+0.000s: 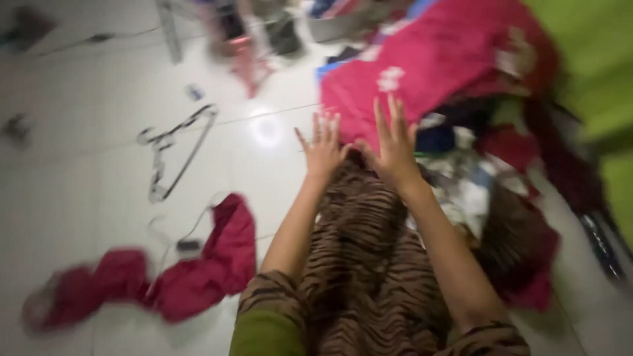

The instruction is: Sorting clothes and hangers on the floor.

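Both my hands reach forward, palms down, fingers spread. My left hand [323, 146] and my right hand [394, 142] rest side by side on the far end of a brown tiger-striped cloth [362, 257] that runs from my lap over the white tiled floor. Just beyond the fingertips lies a large pink garment [435, 59] with white print. Neither hand grips anything that I can see. The picture is blurred by motion.
A pile of mixed clothes [488, 171] lies to the right, beside a green surface [593, 59]. On the floor at left are wire hangers [175, 148], a crumpled magenta garment [191, 277] and a white cable. Cluttered things stand at the back.
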